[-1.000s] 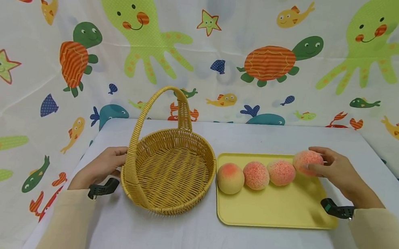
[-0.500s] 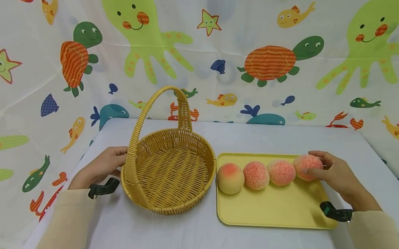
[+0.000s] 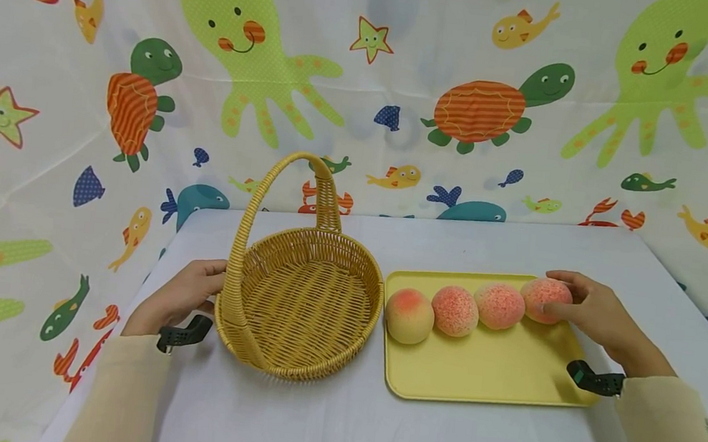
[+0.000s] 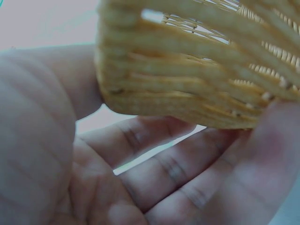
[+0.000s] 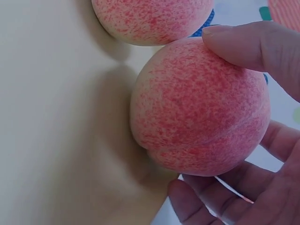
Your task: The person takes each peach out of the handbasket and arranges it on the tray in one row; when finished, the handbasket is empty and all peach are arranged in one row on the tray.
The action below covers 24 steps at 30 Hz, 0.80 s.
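My right hand (image 3: 597,311) holds a speckled pink peach (image 3: 546,300) on the far right of a row on a yellow tray (image 3: 481,371). In the right wrist view, the thumb lies along one side of that peach and curled fingers sit around the other. To its left on the tray lie two more speckled peaches (image 3: 499,307) (image 3: 454,311) and a yellow peach with a red top (image 3: 409,317). My left hand (image 3: 180,296) holds the left side of a wicker basket (image 3: 303,367) with a tall handle. The left wrist view has thumb and fingers around the basket's wall.
A white-clothed table (image 3: 332,428) carries the basket and tray side by side. The basket's handle (image 3: 245,238) arches high on its left side. Behind hangs a white curtain (image 3: 415,11) printed with sea animals. Each wrist bears a black strap (image 3: 596,378).
My right hand has lowered the rightmost peach slightly onto the tray, beside the neighbouring peach. The left hand and basket have stayed in place.
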Motion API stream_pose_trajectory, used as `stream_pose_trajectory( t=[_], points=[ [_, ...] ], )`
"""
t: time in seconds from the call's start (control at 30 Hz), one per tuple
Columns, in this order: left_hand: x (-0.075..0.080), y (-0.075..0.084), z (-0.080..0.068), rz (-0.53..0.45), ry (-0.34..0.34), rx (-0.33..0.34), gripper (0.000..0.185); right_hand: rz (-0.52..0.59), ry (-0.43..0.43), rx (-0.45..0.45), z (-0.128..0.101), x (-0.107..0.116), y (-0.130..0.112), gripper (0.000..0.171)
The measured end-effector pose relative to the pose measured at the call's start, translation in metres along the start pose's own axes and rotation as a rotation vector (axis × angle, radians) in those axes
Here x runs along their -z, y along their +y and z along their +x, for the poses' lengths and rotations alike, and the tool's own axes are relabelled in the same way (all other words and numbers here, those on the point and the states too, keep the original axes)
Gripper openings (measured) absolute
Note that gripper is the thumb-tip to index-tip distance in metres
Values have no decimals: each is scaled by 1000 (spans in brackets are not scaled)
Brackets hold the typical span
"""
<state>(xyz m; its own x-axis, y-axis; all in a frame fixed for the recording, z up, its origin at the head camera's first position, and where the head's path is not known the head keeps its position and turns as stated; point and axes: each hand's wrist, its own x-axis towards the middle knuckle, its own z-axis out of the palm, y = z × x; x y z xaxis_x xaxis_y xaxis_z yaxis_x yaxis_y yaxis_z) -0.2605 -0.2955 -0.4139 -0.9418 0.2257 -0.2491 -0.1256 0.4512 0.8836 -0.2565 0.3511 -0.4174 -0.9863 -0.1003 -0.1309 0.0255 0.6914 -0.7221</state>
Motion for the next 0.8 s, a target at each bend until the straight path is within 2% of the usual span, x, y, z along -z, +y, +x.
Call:
stream_pose_trajectory(
  t=[0.33, 0.8],
  points=[
    [0, 0, -1, -5, -3, -4, 42, -45, -32, -27, -1, 2, -2, 76],
    [0, 2, -1, 0, -8, -6, 42, -35, -37, -16, -5, 3, -5, 76]
  ],
)
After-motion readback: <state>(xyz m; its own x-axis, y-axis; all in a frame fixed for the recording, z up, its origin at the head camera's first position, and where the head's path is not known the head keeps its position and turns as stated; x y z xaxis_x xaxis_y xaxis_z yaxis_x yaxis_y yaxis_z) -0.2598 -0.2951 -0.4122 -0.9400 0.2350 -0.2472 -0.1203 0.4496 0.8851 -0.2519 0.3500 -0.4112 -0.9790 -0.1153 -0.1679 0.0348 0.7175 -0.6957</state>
